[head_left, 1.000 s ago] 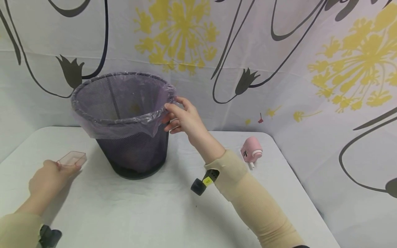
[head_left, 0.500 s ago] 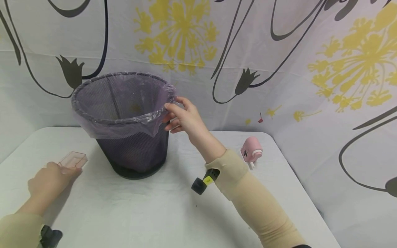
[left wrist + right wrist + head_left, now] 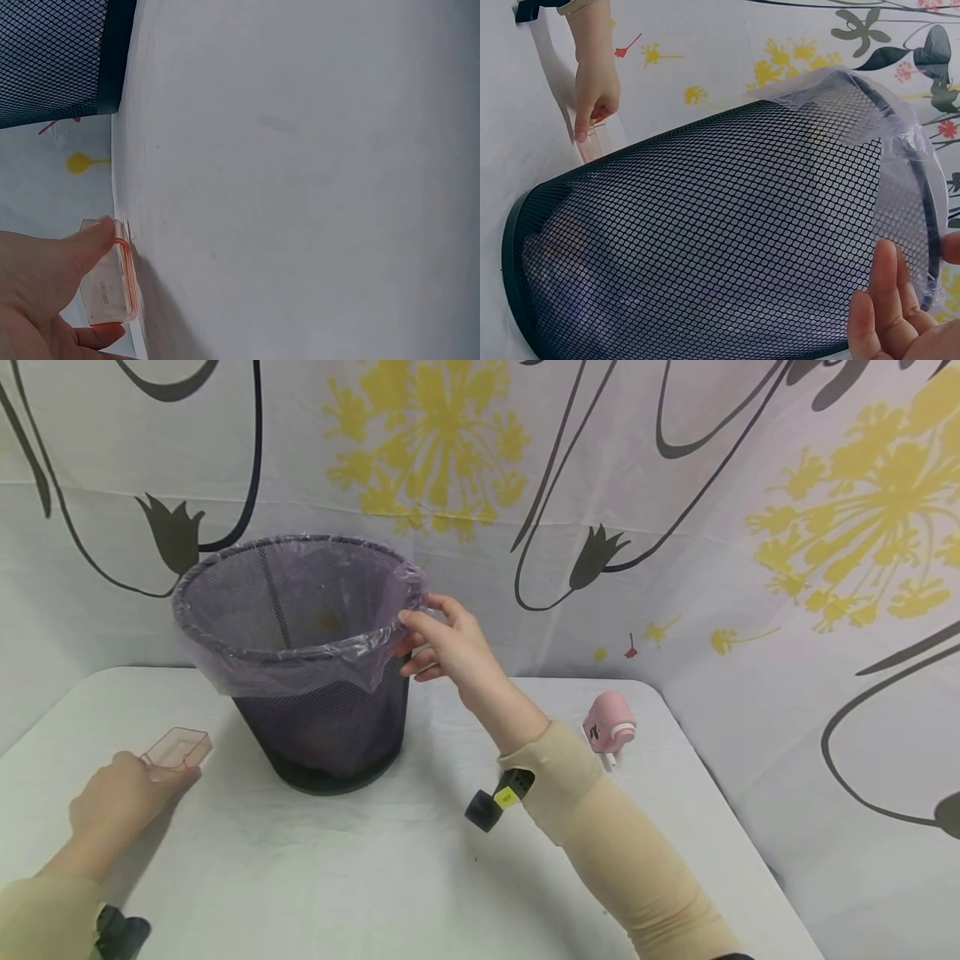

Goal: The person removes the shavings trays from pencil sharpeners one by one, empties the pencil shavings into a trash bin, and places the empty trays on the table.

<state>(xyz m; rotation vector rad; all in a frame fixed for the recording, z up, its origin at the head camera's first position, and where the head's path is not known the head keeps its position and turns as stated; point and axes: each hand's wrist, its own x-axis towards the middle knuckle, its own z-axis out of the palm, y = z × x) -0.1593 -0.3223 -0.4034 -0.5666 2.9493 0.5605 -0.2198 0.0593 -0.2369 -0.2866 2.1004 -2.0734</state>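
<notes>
A black mesh wastebasket stands upright on the table, its rim covered by a thin purple trash bag folded over the outside. My right hand holds the rim at its right side, thumb and index finger at the edge and the other fingers outside against the mesh. To the left of the basket, my left hand pinches a small clear plastic box with pinkish edges, low over the table. In the left wrist view, thumb and fingers grip opposite sides of this box, and small print shows on it.
A pink rounded gadget with a white part stands on the right of the white table. Behind the table hangs a white cloth with yellow and grey flower prints.
The left hand has tilted the clear plastic box slightly and shifted it a little to the right. The right hand stays at the wastebasket rim.
</notes>
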